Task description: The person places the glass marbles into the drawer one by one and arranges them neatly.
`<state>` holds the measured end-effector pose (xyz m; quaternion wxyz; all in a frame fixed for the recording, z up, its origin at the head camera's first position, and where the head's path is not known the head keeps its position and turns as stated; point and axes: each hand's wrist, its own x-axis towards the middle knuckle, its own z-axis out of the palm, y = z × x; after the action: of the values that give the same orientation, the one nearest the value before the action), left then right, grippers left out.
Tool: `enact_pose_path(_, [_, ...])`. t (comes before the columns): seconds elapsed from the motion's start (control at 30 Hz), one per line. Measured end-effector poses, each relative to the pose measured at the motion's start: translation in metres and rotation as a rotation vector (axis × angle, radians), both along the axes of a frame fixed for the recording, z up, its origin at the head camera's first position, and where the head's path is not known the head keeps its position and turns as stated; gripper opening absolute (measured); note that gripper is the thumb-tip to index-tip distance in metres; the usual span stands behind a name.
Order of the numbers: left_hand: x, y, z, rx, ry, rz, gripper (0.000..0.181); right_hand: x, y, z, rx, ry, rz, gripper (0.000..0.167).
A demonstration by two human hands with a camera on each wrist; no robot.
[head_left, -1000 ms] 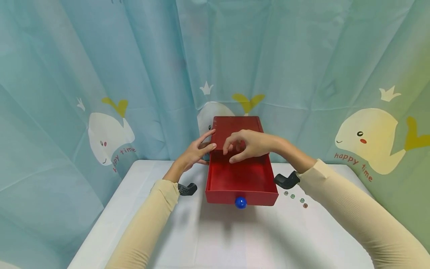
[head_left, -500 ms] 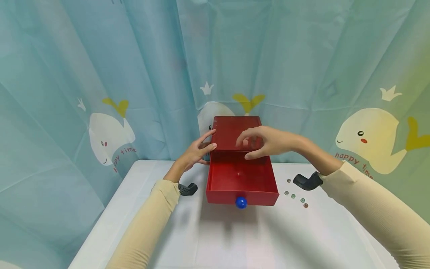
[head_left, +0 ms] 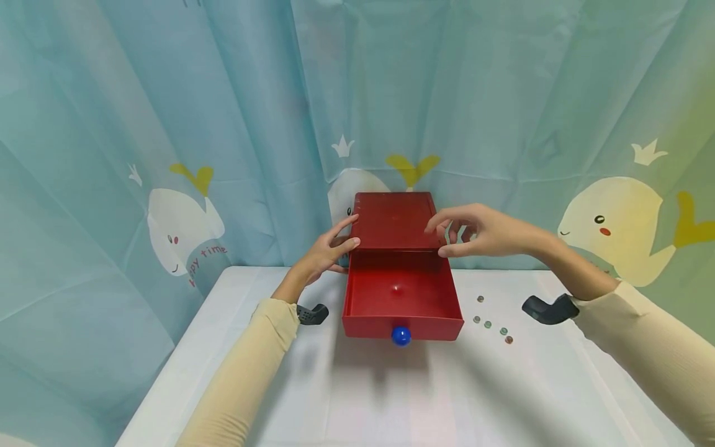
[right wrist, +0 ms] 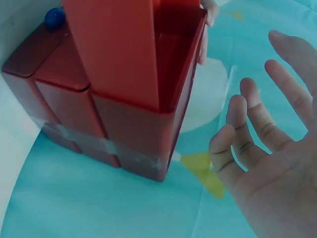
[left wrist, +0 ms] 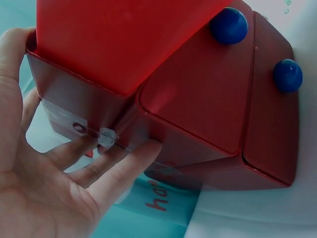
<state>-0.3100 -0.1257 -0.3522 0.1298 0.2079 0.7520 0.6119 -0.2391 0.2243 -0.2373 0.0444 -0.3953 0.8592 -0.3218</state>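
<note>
A red drawer cabinet (head_left: 391, 217) stands on the table, its top drawer (head_left: 403, 328) pulled out by a blue knob (head_left: 401, 336). My left hand (head_left: 323, 253) touches the cabinet's left side, fingers spread, thumb at the top front corner in the left wrist view. My right hand (head_left: 475, 231) hovers by the cabinet's upper right edge, fingers loosely bent with nothing between them. A small bright spot shows on the drawer floor; whether it is an object or a reflection I cannot tell. Several small round glassy pieces (head_left: 488, 324), greenish, greyish and reddish brown, lie right of the drawer.
The white table (head_left: 391, 397) carries the cabinet. Behind it hangs a blue-green curtain (head_left: 251, 124) printed with whales. Two lower drawers with blue knobs (left wrist: 288, 75) are closed. Clear tape runs along the cabinet's sides. Black wrist cameras sit at both cuffs.
My right hand has moved right, from over the open drawer to the cabinet's right edge, uncovering another small piece on the table. The left hand and drawer stay still.
</note>
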Motion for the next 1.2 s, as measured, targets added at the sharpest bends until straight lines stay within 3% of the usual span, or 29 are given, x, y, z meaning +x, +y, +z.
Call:
enact_pose_path(0.2, [0.000, 0.000, 0.000, 0.005, 0.005, 0.010, 0.065, 0.008, 0.020, -0.004, -0.037, 0.001, -0.070, 0.034])
enact_pose_path(0.6, [0.002, 0.001, -0.001, -0.002, 0.009, 0.018, 0.064, 0.023, 0.056, -0.026, -0.057, 0.037, -0.173, 0.031])
enact_pose_path(0.87, [0.002, 0.000, 0.001, 0.005, 0.015, 0.017, 0.064, 0.028, 0.079, -0.052, -0.073, 0.049, -0.199, 0.033])
enact_pose_path(1.2, [0.001, -0.001, -0.002, 0.012, 0.004, 0.009, 0.064, 0.034, 0.098, -0.097, -0.113, 0.022, -0.265, 0.033])
